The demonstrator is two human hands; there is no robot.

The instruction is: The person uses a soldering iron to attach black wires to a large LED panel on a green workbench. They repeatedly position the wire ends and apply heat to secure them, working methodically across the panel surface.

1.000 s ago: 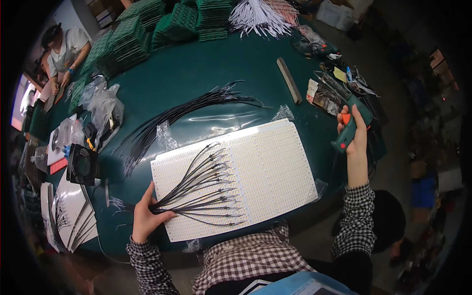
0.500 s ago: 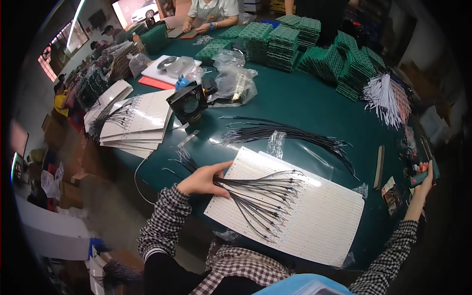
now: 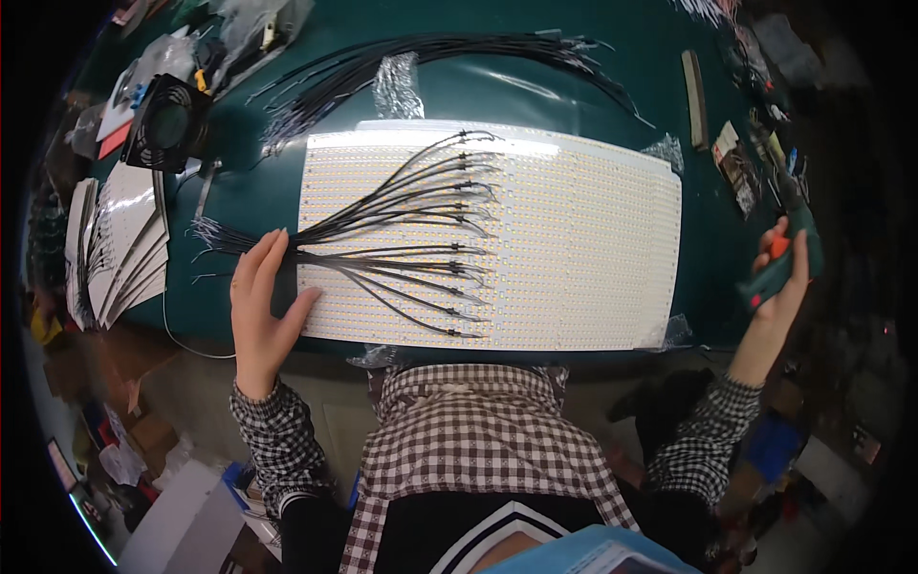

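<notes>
A large white LED panel [image 3: 574,239] lies on the green table [image 3: 459,86] in front of me. Several black wires [image 3: 402,225] fan across its left half and gather into a bundle at its left edge. My left hand [image 3: 263,306] lies flat with fingers spread at the panel's left edge, resting on the wire bundle. My right hand [image 3: 779,277] is off the table's right end, closed around a green tool with orange parts [image 3: 779,263].
A loose bunch of long black wires [image 3: 430,53] lies beyond the panel. A black fan [image 3: 167,120] and a stack of white panels [image 3: 120,244] sit at the left. A wooden stick [image 3: 695,86] and small tools [image 3: 765,143] lie at the right.
My view has swung back over the panel, which now lies squarely in front of me. My left hand stays at the wire bundle; my right hand still holds the green tool.
</notes>
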